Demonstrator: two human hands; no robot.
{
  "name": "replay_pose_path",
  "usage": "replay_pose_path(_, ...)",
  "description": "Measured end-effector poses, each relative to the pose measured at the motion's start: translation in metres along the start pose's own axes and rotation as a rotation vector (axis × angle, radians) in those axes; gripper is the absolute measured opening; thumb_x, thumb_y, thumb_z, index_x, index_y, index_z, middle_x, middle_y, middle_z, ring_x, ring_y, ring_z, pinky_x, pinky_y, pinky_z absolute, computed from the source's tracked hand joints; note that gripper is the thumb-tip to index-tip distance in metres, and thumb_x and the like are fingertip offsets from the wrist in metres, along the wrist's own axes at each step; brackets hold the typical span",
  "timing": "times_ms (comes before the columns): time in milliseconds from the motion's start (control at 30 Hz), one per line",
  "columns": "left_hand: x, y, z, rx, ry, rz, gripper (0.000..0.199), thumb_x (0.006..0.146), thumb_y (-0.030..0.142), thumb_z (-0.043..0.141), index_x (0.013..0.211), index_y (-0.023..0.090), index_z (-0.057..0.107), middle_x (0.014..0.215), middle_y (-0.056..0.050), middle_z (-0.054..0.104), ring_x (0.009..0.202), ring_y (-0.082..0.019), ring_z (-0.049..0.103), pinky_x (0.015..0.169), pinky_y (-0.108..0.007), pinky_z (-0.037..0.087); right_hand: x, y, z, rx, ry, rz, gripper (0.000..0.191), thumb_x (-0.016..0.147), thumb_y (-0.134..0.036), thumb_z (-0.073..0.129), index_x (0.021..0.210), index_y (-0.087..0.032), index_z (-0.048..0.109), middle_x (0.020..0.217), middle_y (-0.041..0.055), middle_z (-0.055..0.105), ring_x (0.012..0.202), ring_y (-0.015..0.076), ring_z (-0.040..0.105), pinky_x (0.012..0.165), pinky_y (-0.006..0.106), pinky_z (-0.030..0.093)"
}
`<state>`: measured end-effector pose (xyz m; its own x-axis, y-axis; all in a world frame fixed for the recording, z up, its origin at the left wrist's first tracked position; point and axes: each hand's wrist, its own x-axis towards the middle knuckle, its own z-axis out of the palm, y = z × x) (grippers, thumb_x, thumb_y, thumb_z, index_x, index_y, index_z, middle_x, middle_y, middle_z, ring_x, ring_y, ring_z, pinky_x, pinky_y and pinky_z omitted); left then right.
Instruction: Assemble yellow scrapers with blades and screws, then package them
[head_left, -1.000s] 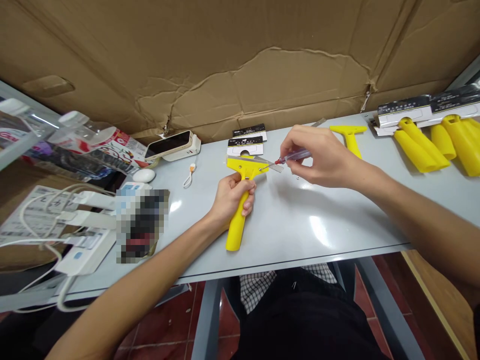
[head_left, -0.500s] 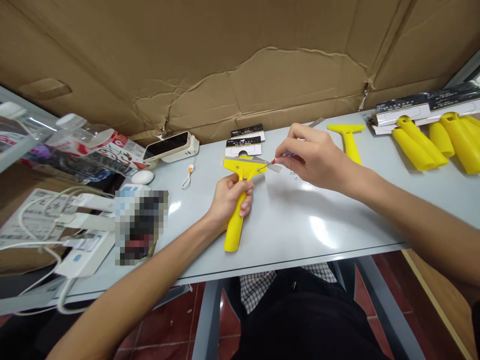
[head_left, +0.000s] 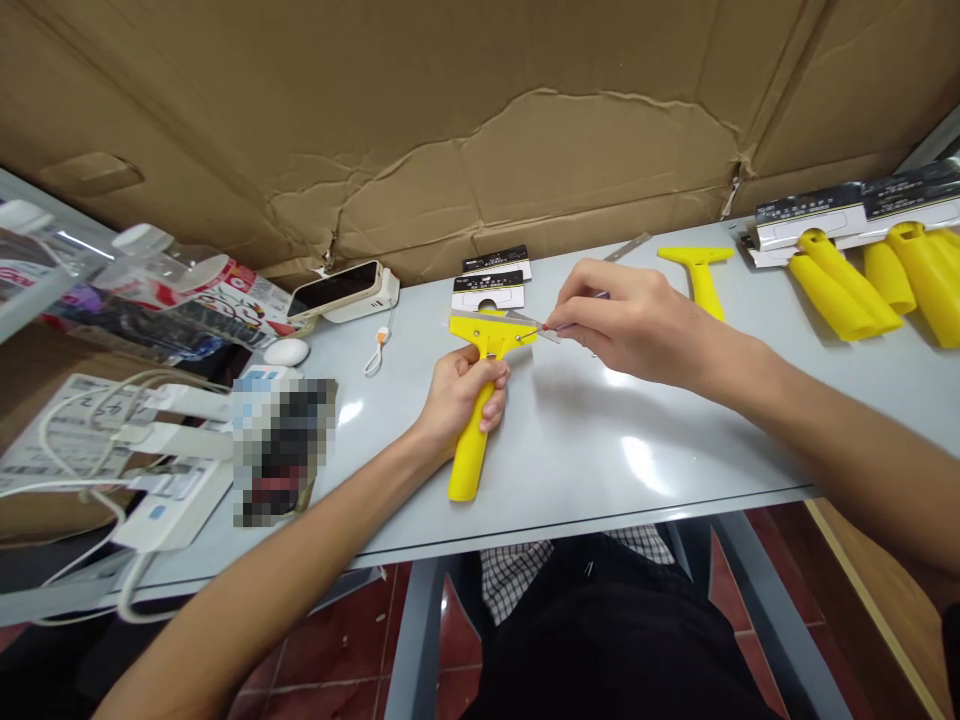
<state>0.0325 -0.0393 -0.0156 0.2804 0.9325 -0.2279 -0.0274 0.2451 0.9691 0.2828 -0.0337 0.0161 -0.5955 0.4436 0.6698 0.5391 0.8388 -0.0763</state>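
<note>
My left hand (head_left: 459, 395) grips the handle of a yellow scraper (head_left: 480, 400) that lies on the grey table (head_left: 600, 440), its head pointing away from me. A metal blade (head_left: 510, 322) sits across the scraper's head. My right hand (head_left: 637, 320) pinches a small screwdriver (head_left: 559, 325) with a red collar, its tip touching the right side of the scraper's head. Most of the screwdriver is hidden inside my fingers.
Black-and-white label cards (head_left: 491, 280) lie just behind the scraper. Another yellow scraper (head_left: 697, 275) and a loose blade (head_left: 626, 248) lie further right, with several yellow handles (head_left: 870, 285) and boxed packs (head_left: 847, 215) at far right. A phone (head_left: 337, 288), cables and a power strip (head_left: 165, 490) crowd the left. A cardboard wall (head_left: 480, 130) stands behind.
My right hand has moved left and down, bringing the screwdriver tip from just off the blade's right end onto the scraper's head. The left hand has kept still.
</note>
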Motion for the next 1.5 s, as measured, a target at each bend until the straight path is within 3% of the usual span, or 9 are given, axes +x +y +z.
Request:
replay_pose_path(333, 0.002, 0.0, -0.001, 0.017, -0.01, -0.014, 0.028, 0.073, 0.032, 0.075, 0.071, 0.022, 0.049, 0.043, 0.008, 0.047, 0.029, -0.006, 0.036, 0.029, -0.018, 0.029, 0.001, -0.004, 0.001, -0.086, -0.058, 0.036, 0.025, 0.107, -0.02, 0.053, 0.097, -0.014, 0.075, 0.098, 0.0097, 0.066, 0.073, 0.0152, 0.054, 0.067, 0.032, 0.044)
replay_pose_path(467, 0.0, 0.001, 0.001, 0.024, 0.013, -0.01, 0.028, 0.071, 0.032, 0.076, 0.071, 0.022, 0.049, 0.045, 0.007, 0.048, 0.029, -0.006, 0.037, 0.029, -0.019, 0.029, 0.003, -0.002, -0.004, -0.025, -0.075, 0.085, 0.022, 0.105, -0.022, 0.058, 0.114, -0.013, 0.076, 0.107, 0.0131, 0.072, 0.083, 0.0188, 0.062, 0.072, 0.033, 0.045)
replay_pose_path(633, 0.0, 0.0, -0.001, 0.021, -0.016, -0.016, 0.027, 0.075, 0.032, 0.074, 0.069, 0.021, 0.051, 0.044, 0.007, 0.047, 0.029, -0.006, 0.037, 0.029, -0.019, 0.029, 0.003, -0.001, -0.01, -0.085, -0.208, 0.205, 0.026, 0.106, -0.03, 0.058, 0.1, -0.016, 0.079, 0.078, 0.0056, 0.071, 0.067, 0.0173, 0.056, 0.066, 0.033, 0.038)
replay_pose_path(867, 0.002, -0.001, -0.002, 0.01, 0.011, -0.004, 0.024, 0.073, 0.029, 0.074, 0.069, 0.021, 0.052, 0.047, 0.006, 0.05, 0.029, -0.006, 0.038, 0.029, -0.019, 0.03, 0.004, -0.007, -0.009, -0.079, -0.167, 0.098, 0.032, 0.108, -0.025, 0.052, 0.097, -0.017, 0.08, 0.085, 0.0063, 0.071, 0.069, 0.0159, 0.058, 0.065, 0.033, 0.036)
replay_pose_path(1067, 0.001, 0.0, -0.001, 0.026, 0.016, -0.01, 0.023, 0.074, 0.029, 0.073, 0.069, 0.021, 0.052, 0.045, 0.007, 0.048, 0.029, -0.006, 0.038, 0.029, -0.019, 0.031, 0.004, -0.011, -0.005, -0.102, -0.209, 0.214, 0.027, 0.106, -0.028, 0.053, 0.093, -0.017, 0.075, 0.075, 0.0059, 0.071, 0.066, 0.0182, 0.057, 0.067, 0.034, 0.035)
replay_pose_path(1200, 0.001, -0.001, -0.002, 0.027, 0.006, -0.003, 0.023, 0.075, 0.029, 0.072, 0.068, 0.021, 0.052, 0.043, 0.007, 0.047, 0.028, -0.007, 0.037, 0.028, -0.019, 0.031, 0.004, -0.01, -0.009, -0.085, -0.202, 0.298, 0.017, 0.098, -0.031, 0.064, 0.108, -0.018, 0.07, 0.076, 0.0051, 0.071, 0.068, 0.0205, 0.058, 0.066, 0.034, 0.034)
replay_pose_path(1333, 0.001, -0.002, -0.001, 0.011, 0.001, -0.007, 0.023, 0.075, 0.028, 0.073, 0.068, 0.021, 0.052, 0.046, 0.006, 0.049, 0.029, -0.007, 0.038, 0.028, -0.019, 0.031, 0.004, -0.005, -0.016, 0.018, -0.192, 0.267, 0.019, 0.09, -0.025, 0.07, 0.108, -0.02, 0.068, 0.083, 0.0047, 0.072, 0.069, 0.0201, 0.059, 0.067, 0.034, 0.037)
replay_pose_path(1500, 0.001, -0.001, 0.0, 0.002, 0.031, -0.014, 0.025, 0.071, 0.028, 0.074, 0.071, 0.022, 0.05, 0.05, 0.007, 0.05, 0.03, -0.006, 0.039, 0.029, -0.02, 0.031, 0.004, 0.0, -0.017, 0.025, -0.152, 0.229, 0.012, 0.098, -0.025, 0.061, 0.103, -0.022, 0.071, 0.081, 0.0023, 0.072, 0.07, 0.0193, 0.061, 0.07, 0.034, 0.041)
